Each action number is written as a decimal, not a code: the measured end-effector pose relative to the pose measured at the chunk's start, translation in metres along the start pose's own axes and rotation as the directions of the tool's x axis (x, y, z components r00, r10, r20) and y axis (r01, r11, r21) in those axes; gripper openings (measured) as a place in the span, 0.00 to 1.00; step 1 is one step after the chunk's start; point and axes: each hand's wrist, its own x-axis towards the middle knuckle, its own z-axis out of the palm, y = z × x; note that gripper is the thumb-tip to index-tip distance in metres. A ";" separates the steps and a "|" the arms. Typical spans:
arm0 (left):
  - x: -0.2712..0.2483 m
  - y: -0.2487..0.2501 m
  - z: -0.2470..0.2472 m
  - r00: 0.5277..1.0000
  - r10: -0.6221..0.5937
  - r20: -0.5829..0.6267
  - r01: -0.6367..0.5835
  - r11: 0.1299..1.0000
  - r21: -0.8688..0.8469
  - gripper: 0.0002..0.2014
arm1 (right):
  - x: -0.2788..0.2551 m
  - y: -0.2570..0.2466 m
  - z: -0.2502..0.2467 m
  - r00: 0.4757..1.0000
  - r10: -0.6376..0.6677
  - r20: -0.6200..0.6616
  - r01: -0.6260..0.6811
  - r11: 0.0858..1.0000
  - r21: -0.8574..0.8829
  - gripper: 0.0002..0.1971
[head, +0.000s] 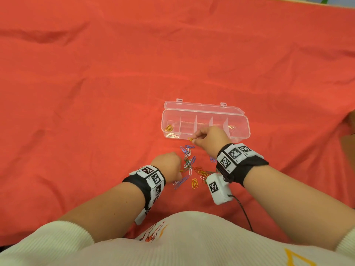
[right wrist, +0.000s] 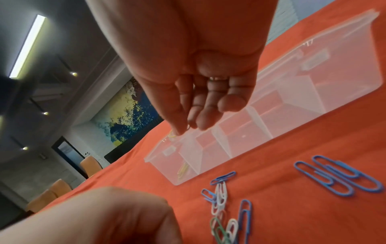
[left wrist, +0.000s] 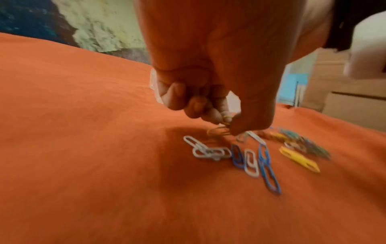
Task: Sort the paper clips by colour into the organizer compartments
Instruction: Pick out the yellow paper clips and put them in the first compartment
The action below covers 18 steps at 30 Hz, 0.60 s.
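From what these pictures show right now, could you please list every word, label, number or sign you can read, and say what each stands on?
No text can be read.
Wristbands: black-and-white square code tags; the tiny characters beside them are too small to read.
White camera unit: one code tag, no words.
Sweater: orange print, partly hidden, unreadable.
Clear organizer: no label visible.

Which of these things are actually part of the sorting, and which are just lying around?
Part of the job:
- clear plastic five-compartment organizer box
- loose pile of coloured wire paper clips
- yellow paper clip pinched by right hand
- left hand

Just there:
- red cloth
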 end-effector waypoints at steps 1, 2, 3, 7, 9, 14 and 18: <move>-0.001 -0.002 -0.006 0.999 -0.010 -0.041 0.007 0.997 -0.073 0.09 | 0.003 -0.002 0.002 1.000 0.011 -0.004 -0.011 1.000 0.012 0.06; -0.002 -0.005 -0.012 0.995 -0.032 -0.099 0.015 0.985 -0.173 0.07 | 0.006 -0.005 0.003 1.000 0.020 -0.006 -0.020 1.000 0.023 0.06; -0.001 -0.008 -0.019 0.984 -0.068 -0.166 0.018 0.958 -0.286 0.04 | 0.009 -0.007 0.004 0.999 0.035 -0.006 -0.035 0.999 0.031 0.07; 0.005 -0.019 -0.049 0.894 -0.257 -0.367 -0.044 0.765 -0.642 0.05 | 0.018 -0.019 0.008 0.997 0.082 0.006 -0.082 0.995 0.060 0.09; 0.011 -0.024 -0.061 0.856 -0.347 -0.383 -0.051 0.680 -0.732 0.08 | 0.022 -0.023 0.010 0.994 0.109 0.020 -0.110 0.990 0.088 0.07; 0.029 -0.034 -0.073 0.790 -0.511 -0.339 0.008 0.561 -0.827 0.03 | 0.029 -0.038 0.009 0.982 0.178 0.055 -0.185 0.970 0.156 0.08; 0.038 -0.033 -0.074 0.787 -0.523 -0.327 0.032 0.564 -0.825 0.03 | 0.035 -0.045 0.008 0.977 0.200 0.073 -0.210 0.960 0.183 0.04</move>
